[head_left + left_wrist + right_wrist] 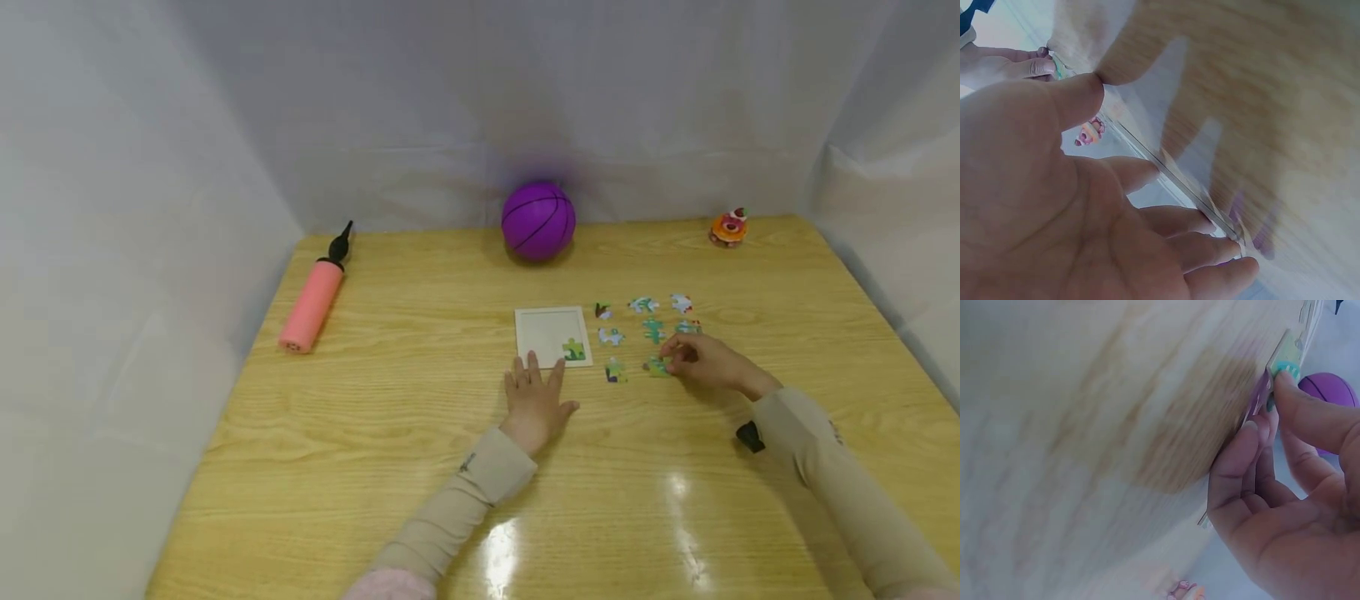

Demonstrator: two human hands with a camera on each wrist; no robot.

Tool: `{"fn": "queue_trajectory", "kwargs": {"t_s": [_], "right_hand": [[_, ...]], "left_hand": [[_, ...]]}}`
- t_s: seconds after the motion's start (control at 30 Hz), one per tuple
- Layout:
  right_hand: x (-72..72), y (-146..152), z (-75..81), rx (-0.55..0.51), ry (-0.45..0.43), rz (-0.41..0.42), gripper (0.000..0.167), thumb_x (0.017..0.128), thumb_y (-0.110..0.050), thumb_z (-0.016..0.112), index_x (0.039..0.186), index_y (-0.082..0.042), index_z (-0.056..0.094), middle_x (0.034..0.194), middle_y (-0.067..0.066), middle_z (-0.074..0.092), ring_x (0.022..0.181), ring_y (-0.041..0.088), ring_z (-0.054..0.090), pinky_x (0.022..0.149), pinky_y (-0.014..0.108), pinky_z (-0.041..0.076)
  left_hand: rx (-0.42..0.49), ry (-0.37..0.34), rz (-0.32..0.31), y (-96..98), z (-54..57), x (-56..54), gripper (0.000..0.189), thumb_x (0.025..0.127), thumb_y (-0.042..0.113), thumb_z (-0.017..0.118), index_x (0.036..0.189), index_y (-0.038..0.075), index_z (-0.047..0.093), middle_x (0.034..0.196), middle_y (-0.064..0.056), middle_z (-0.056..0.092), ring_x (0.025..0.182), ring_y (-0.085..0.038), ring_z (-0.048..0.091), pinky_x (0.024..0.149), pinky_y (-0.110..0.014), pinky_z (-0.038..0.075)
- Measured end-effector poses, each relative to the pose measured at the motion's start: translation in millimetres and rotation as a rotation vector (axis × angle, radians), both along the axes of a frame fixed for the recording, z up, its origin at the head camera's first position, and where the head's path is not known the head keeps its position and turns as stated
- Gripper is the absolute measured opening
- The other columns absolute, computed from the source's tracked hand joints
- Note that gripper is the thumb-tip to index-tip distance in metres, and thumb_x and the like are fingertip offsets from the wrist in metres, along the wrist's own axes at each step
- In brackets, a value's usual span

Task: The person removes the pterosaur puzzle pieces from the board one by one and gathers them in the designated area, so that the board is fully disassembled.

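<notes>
A square, pale puzzle frame (543, 323) lies mid-table with one green puzzle piece (573, 349) in its near right corner. My left hand (535, 408) has its fingers spread, their tips at the frame's near edge; the left wrist view shows the palm (1072, 212). To the right of the frame, my right hand (705, 361) pinches a green jigsaw piece (657, 367) between thumb and fingers. The right wrist view shows this piece (1286, 362) near the thumb tip. Several loose pieces lie around it, among them a green and purple one (614, 371) and a teal one (653, 330).
A purple ball (538, 221) stands at the back by the curtain. A pink hand pump (312, 307) with a black nozzle lies at the left. A small orange and red figurine (729, 227) is at the back right. A black object (750, 437) shows by the right sleeve.
</notes>
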State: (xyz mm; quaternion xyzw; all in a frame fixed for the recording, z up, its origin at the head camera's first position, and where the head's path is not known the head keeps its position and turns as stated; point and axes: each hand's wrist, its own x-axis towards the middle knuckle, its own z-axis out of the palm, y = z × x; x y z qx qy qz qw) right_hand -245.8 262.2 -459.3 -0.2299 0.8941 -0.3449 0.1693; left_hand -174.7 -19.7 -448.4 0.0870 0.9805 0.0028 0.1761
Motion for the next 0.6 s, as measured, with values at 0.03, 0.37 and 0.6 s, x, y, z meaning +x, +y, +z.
{"fn": "queue_trajectory", "kwargs": {"t_s": [0.03, 0.37, 0.6], "right_hand": [[0.1, -0.2, 0.1, 0.006, -0.003, -0.004, 0.018, 0.093, -0.001, 0.062, 0.108, 0.008, 0.06, 0.095, 0.014, 0.063, 0.079, 0.002, 0.053, 0.069, 0.019, 0.047], [-0.8, -1.2, 1.7, 0.014, -0.02, -0.015, 0.018, 0.094, -0.002, 0.061, 0.109, 0.008, 0.059, 0.095, 0.014, 0.06, 0.081, 0.008, 0.052, 0.068, 0.02, 0.046], [-3.9, -25.2, 10.3, 0.007, 0.015, -0.023, 0.021, 0.096, -0.004, 0.057, 0.115, 0.006, 0.059, 0.106, 0.022, 0.062, 0.096, 0.03, 0.061, 0.081, 0.038, 0.053]], "left_hand": [[-0.004, 0.001, -0.001, 0.0, 0.0, 0.1, 0.069, 0.098, 0.058, 0.041, 0.157, 0.027, 0.02, 0.161, -0.02, 0.022, 0.148, -0.039, 0.023, 0.119, -0.049, 0.029], [-0.019, -0.005, -0.005, 0.4, 1.3, 0.0, 0.069, 0.098, 0.057, 0.039, 0.157, 0.027, 0.019, 0.161, -0.02, 0.02, 0.149, -0.039, 0.022, 0.119, -0.049, 0.03], [-0.005, -0.015, 0.003, 1.2, 0.3, 0.2, 0.069, 0.098, 0.057, 0.039, 0.157, 0.027, 0.018, 0.161, -0.021, 0.019, 0.149, -0.04, 0.021, 0.119, -0.05, 0.028]]}}
